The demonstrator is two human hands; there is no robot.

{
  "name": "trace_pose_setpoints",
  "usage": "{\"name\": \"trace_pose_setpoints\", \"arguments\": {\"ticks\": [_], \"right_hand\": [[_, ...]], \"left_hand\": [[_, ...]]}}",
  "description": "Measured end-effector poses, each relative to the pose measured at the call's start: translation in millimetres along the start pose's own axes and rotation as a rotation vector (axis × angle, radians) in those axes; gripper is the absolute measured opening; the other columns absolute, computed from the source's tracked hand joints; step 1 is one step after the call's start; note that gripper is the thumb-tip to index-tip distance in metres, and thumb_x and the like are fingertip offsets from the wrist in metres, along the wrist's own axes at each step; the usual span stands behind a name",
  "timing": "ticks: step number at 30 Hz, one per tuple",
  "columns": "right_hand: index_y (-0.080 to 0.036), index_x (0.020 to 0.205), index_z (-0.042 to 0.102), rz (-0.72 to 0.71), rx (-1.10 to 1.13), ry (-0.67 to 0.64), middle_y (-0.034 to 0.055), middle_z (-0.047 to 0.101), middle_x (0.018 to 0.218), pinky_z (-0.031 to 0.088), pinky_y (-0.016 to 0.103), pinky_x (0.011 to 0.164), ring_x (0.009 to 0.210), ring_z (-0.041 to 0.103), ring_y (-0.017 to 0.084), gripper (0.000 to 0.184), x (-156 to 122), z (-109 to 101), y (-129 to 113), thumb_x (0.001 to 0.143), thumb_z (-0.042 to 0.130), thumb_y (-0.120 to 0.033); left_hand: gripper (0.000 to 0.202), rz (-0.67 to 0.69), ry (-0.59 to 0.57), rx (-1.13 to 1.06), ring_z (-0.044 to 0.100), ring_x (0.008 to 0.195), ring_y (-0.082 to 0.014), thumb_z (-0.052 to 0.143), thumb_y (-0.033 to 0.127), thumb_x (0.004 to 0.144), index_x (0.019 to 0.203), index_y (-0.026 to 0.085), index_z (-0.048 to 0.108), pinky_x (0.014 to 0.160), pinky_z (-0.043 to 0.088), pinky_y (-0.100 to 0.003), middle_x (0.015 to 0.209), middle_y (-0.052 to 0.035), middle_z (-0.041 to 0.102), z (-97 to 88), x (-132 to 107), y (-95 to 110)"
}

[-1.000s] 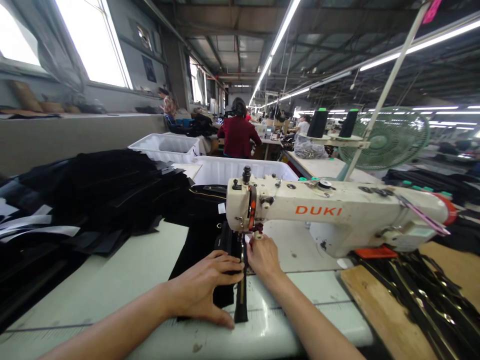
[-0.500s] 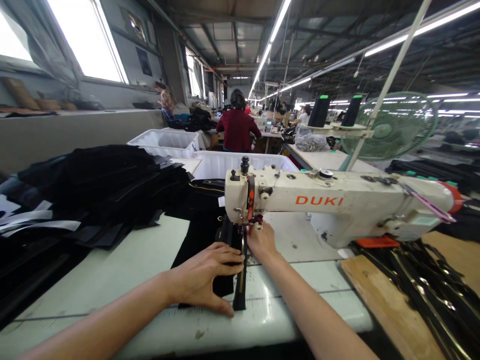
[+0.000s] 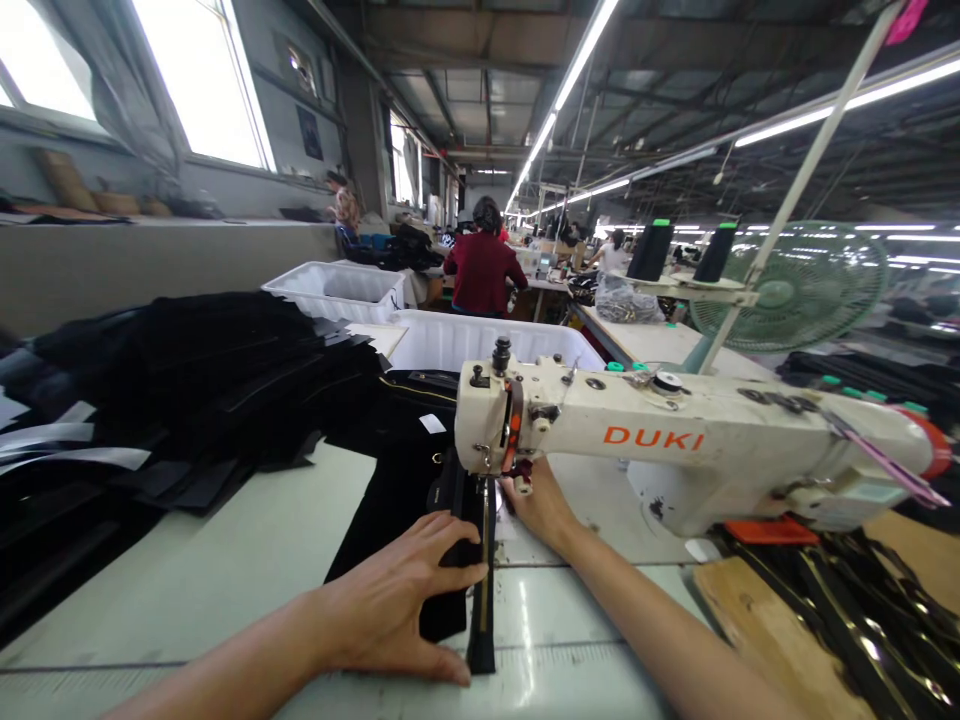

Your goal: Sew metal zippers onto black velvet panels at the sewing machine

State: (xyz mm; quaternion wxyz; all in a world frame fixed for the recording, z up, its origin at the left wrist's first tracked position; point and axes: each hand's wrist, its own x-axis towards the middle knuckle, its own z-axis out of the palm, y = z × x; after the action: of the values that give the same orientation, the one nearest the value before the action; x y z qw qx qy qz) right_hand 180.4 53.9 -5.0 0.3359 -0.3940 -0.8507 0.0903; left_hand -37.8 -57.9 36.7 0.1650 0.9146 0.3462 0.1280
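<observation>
My left hand [image 3: 397,600] lies flat, fingers stretched, on a strip of black fabric [image 3: 390,510] that runs under the head of a cream DUKI sewing machine [image 3: 675,440]. A black zipper tape [image 3: 484,580] lies along the fabric's right edge, by my left fingertips. My right hand [image 3: 540,500] reaches up to the needle area just right of the zipper; its fingertips are pressed at the presser foot and partly hidden by the machine head.
A big heap of black cut pieces [image 3: 187,390] covers the table's left. White plastic bins [image 3: 337,290] stand behind the machine. Several black zippers [image 3: 862,610] lie on a wooden board at the right. A green fan [image 3: 802,290] and thread cones stand behind. A person in red [image 3: 484,270] sits ahead.
My right hand has slid further forward under the machine head. My left hand stays flat on the fabric. The view has shifted slightly.
</observation>
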Motion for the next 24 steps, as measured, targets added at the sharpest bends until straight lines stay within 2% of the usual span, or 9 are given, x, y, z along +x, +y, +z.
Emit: {"name": "trace_pose_setpoints", "arguments": {"ticks": [2, 4, 7, 13, 21, 24], "right_hand": [[-0.018, 0.112, 0.062, -0.075, 0.001, -0.071, 0.0114, 0.064, 0.115, 0.047, 0.046, 0.097, 0.111, 0.058, 0.025, 0.023, -22.5, -8.4, -7.3, 0.093, 0.051, -0.015], [-0.022, 0.118, 0.061, -0.147, 0.001, -0.156, 0.0080, 0.065, 0.121, 0.039, 0.049, 0.108, 0.115, 0.057, 0.024, 0.031, -38.9, -13.6, -14.3, 0.090, 0.052, -0.012], [-0.022, 0.124, 0.057, -0.183, -0.048, -0.232, 0.0068, 0.064, 0.126, 0.031, 0.051, 0.114, 0.119, 0.056, 0.024, 0.037, -46.4, -14.6, -21.0, 0.090, 0.049, -0.009], [-0.020, 0.133, 0.051, -0.186, -0.135, -0.215, 0.0103, 0.061, 0.131, 0.037, 0.052, 0.112, 0.125, 0.053, 0.026, 0.042, -39.6, -10.2, -19.9, 0.091, 0.049, -0.011], [-0.023, 0.133, 0.052, -0.175, -0.096, -0.212, 0.0076, 0.060, 0.132, 0.035, 0.053, 0.112, 0.123, 0.053, 0.025, 0.044, -42.4, -10.5, -18.3, 0.091, 0.048, -0.011], [-0.024, 0.130, 0.055, -0.199, -0.061, -0.210, 0.0058, 0.063, 0.128, 0.033, 0.051, 0.114, 0.120, 0.055, 0.024, 0.043, -41.8, -14.4, -20.2, 0.090, 0.048, -0.010]], "left_hand": [[0.074, -0.022, 0.020, -0.012, 0.048, 0.125, -0.0360, 0.078, 0.064, 0.069, 0.132, 0.030, 0.061, 0.108, 0.040, -0.046, 0.132, -0.0091, 0.053, 2.3, -3.1, 1.5], [0.075, -0.021, 0.027, -0.019, 0.049, 0.125, -0.0351, 0.078, 0.063, 0.070, 0.135, 0.031, 0.058, 0.112, 0.036, -0.047, 0.131, -0.0078, 0.053, 3.1, -4.9, 2.6], [0.077, -0.023, 0.037, -0.003, 0.049, 0.127, -0.0346, 0.077, 0.061, 0.072, 0.140, 0.035, 0.052, 0.116, 0.030, -0.050, 0.133, -0.0062, 0.053, 1.7, -4.2, 2.2], [0.076, -0.015, 0.033, 0.010, 0.052, 0.125, -0.0332, 0.075, 0.058, 0.076, 0.143, 0.035, 0.049, 0.116, 0.029, -0.050, 0.136, -0.0066, 0.055, -2.0, 2.5, -8.2], [0.081, -0.009, 0.035, 0.053, 0.048, 0.130, -0.0371, 0.073, 0.065, 0.075, 0.145, 0.032, 0.047, 0.115, 0.029, -0.056, 0.142, -0.0105, 0.051, -0.1, 11.8, -32.4], [0.086, -0.040, 0.009, 0.054, 0.040, 0.136, -0.0398, 0.070, 0.069, 0.075, 0.148, 0.031, 0.043, 0.114, 0.028, -0.058, 0.148, -0.0133, 0.045, 4.8, 11.7, -37.0]]}}
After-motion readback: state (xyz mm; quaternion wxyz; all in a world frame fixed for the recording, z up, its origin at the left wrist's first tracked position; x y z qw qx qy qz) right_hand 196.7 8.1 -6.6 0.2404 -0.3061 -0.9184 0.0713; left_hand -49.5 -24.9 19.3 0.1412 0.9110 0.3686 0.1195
